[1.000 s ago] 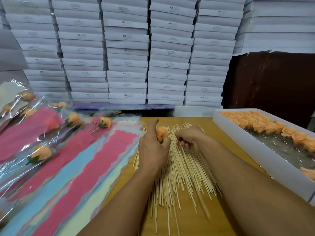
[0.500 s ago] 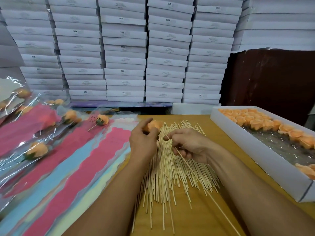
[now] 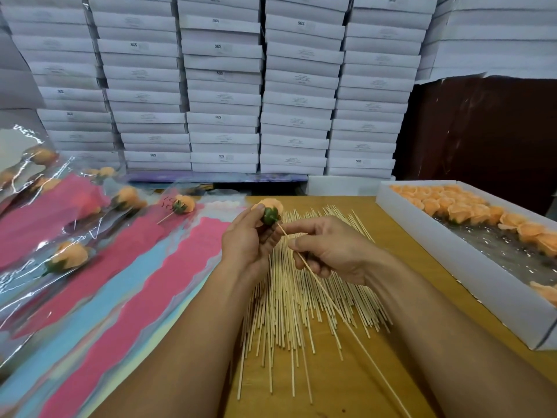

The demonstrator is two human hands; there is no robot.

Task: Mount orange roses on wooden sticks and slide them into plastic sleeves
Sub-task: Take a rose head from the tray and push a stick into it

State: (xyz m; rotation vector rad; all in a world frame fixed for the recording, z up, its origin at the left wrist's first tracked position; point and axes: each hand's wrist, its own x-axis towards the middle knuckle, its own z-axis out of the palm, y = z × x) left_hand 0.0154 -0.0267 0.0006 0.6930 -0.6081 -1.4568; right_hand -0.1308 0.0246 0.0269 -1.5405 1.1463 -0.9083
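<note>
A person's two bare forearms reach forward over a wooden bench point(image 3: 401, 236). The left hand point(image 3: 245, 239) holds an orange rose point(image 3: 269, 208) pinched between thumb and fingers, above the far end of a pile of sticks. The rose is a small, rounded bloom of soft peach-orange petals with a dark green base, and that green base is turned toward the viewer. The right hand point(image 3: 328, 251) is closed around a thin wooden stick point(image 3: 325, 295), gripping it near its upper end. The stick's tip touches the green base of the rose, and its long shaft slants down and to the right, over the pile and toward the near edge of the view.

Beneath the hands lies the loose pile of pale wooden sticks point(image 3: 289, 312), fanned out on the bench.

To the right sits a long, shallow white tray point(image 3: 470, 267), set at an angle. Orange roses point(image 3: 446, 203) fill its far end and run along its right side; its middle shows bare, shiny lining.

To the left, clear plastic sleeves point(image 3: 90, 282) with pink, blue and pale yellow wavy bands lie overlapping across the bench. Several already hold roses on sticks point(image 3: 67, 257), their heads pointing up and to the right.

Behind the bench, stacks of flat white boxes point(image 3: 223, 86) rise in columns, some printed with small "SGS" labels.
</note>
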